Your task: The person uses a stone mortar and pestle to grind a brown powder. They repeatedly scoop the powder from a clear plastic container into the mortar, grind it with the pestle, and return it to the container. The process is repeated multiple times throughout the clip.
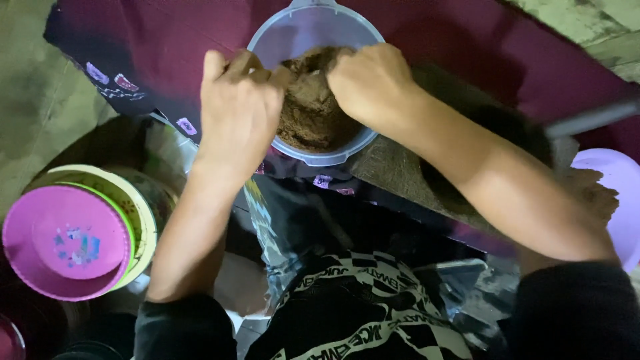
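At the bottom centre of the frame, closest to the camera, a black-and-white checkered garment (373, 300) with dark sleeves on both forearms. At the lower left, a stack of plastic bowls (133, 220) turned bottom up, a pink bowl (67, 240) on the outside with yellow-green rims showing behind it. At the right edge, part of a pale lilac bowl (617, 193), with a heap of brown crumbly material (593, 193) just beside it on a rough mat (400, 173).

Further up, in the upper centre, a clear round plastic container (313, 33) holding brown fibrous soil-like material (310, 110), resting over a maroon cloth (167, 33) spread across the top of the frame. Left hand (240, 110) at the container's left rim, fingers curled and pinched onto a clump of the brown material, back of the hand toward the camera. Right hand (370, 83) over the container's upper right, fingers bent down into the same material and closed around a portion of it; fingertips hidden, so exact grip not clear. Both hands nearly touching over the middle of the container.

At the far upper right, a greenish floor surface (587, 27) and a blurred grey bar (593, 120) crossing the cloth.
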